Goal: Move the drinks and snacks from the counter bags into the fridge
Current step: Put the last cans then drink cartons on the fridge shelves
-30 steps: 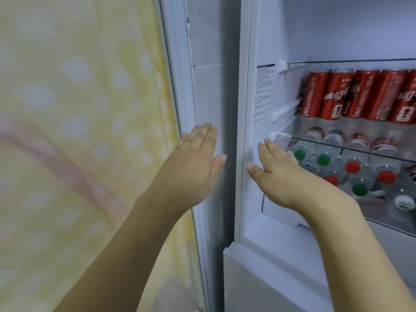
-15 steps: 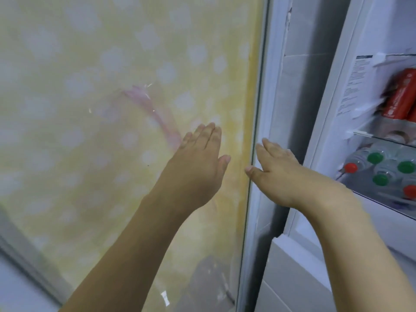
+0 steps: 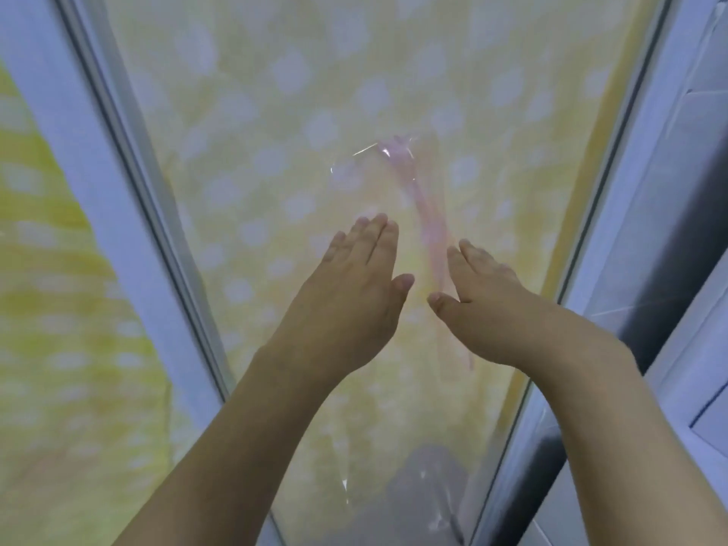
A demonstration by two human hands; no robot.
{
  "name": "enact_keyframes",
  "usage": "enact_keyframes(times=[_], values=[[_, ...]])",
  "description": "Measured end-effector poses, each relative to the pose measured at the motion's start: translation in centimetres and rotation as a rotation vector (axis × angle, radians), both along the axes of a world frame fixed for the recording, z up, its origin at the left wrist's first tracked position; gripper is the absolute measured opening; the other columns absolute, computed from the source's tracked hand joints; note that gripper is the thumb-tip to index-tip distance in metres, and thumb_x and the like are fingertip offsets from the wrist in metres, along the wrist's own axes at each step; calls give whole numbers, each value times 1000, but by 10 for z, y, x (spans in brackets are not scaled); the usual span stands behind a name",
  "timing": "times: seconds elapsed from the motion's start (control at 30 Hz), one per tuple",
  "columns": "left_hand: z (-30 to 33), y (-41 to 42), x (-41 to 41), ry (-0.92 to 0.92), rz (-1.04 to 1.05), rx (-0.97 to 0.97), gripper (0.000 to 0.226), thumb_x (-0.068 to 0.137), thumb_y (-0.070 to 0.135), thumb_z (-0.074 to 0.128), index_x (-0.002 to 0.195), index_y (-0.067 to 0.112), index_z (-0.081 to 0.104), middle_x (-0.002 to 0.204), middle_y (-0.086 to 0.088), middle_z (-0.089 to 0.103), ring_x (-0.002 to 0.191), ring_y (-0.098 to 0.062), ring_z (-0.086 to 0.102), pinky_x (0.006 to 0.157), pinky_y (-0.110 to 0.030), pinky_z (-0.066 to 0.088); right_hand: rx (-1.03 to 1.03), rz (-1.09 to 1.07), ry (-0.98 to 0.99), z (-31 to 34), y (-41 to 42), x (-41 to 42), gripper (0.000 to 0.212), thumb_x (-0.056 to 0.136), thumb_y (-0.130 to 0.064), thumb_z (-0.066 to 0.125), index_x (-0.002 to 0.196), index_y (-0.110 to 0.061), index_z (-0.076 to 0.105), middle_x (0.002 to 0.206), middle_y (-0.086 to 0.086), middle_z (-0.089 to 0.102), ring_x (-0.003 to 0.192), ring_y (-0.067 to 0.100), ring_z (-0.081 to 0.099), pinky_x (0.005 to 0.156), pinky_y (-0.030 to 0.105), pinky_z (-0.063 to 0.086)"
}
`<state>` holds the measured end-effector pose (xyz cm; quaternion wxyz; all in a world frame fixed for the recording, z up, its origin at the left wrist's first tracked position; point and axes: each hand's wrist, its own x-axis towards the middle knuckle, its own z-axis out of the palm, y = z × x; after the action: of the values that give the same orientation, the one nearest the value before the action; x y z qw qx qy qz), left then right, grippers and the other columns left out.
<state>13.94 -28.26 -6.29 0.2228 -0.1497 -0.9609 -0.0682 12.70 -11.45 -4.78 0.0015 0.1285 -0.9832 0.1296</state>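
Note:
My left hand (image 3: 350, 293) and my right hand (image 3: 484, 301) are held out side by side, fingers straight and together, holding nothing. They hover in front of a glass pane (image 3: 275, 112) backed by a yellow curtain with pale dots. No drinks, snacks or bags are in view. Only a sliver of the white fridge (image 3: 705, 407) shows at the right edge, its inside hidden.
White window frame bars run diagonally at the left (image 3: 78, 151) and the right (image 3: 630, 151) of the pane. A pink streak (image 3: 429, 218) shows on the glass just past my right fingers. A grey tiled wall strip (image 3: 677, 214) lies between window and fridge.
The view has swung left, away from the fridge's cans and bottles, onto the window. Both hands stayed open and side by side, now in front of the glass.

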Motion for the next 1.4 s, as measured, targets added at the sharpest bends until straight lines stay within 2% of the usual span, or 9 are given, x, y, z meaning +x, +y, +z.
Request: enact_keyframes(times=[0.83, 1.1, 1.27, 1.4], values=[[-7, -151, 149, -26, 638, 36, 64, 105, 40, 26, 158, 9, 8, 167, -6, 3, 153, -18, -2, 122, -30, -4, -11, 689, 29, -4, -194, 53, 67, 105, -40, 28, 156, -11, -6, 163, 5, -17, 150, 18, -14, 119, 34, -9], [-10, -194, 231, -18, 896, 55, 64, 106, 41, 28, 158, 9, 9, 167, -7, 4, 154, -19, 0, 121, -29, -4, -6, 947, 40, -9, -271, 107, 68, 104, -41, 29, 156, -11, -5, 163, 8, -15, 150, 20, -12, 119, 36, -6], [-11, -215, 295, -25, 1092, 72, 64, 105, 40, 30, 158, 9, 10, 167, -7, 6, 153, -20, 2, 124, -33, -1, -8, 1135, 10, -12, -318, 155, 68, 105, -41, 29, 156, -12, -5, 163, 6, -16, 150, 19, -14, 120, 35, -7], [-15, -223, 349, -25, 1264, 68, 63, 106, 39, 29, 158, 8, 10, 166, -8, 7, 153, -20, 3, 121, -29, -5, -13, 1296, -17, -17, -353, 200, 68, 104, -40, 29, 156, -13, -5, 163, 5, -17, 150, 17, -15, 120, 33, -8]])
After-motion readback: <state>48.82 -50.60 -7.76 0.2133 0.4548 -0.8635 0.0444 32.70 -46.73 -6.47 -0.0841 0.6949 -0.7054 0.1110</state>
